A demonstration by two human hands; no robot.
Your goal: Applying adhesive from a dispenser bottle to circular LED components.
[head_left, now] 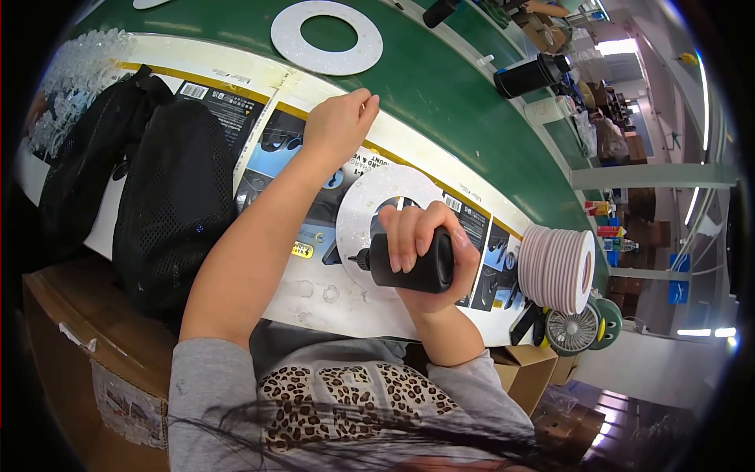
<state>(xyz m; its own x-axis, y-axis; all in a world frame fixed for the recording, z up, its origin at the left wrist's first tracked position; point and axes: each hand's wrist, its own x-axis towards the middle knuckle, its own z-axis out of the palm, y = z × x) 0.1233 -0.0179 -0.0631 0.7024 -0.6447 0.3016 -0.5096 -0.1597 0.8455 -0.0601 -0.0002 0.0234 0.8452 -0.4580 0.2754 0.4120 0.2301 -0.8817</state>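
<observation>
My right hand (pixel 432 244) is wrapped round a black squeeze bottle (pixel 413 262), whose narrow nozzle points left. Beneath the bottle, a flat white ring (pixel 358 208) lies on the printed cardboard sheets, partly covered by my hand. My left hand (pixel 336 130) is closed, with its fingers curled together near the far edge of the sheets. Its palm side is hidden, so whatever it may hold does not show. Small clear rings (pixel 330 293) lie on the white surface near my body.
Another white ring (pixel 292 35) lies on the green surface beyond. To the right stand a stack of white rings (pixel 550 267) and a small green fan (pixel 574 326). Black mesh bags (pixel 177 204) and clear plastic pieces (pixel 82 71) sit left, above a cardboard box (pixel 102 315).
</observation>
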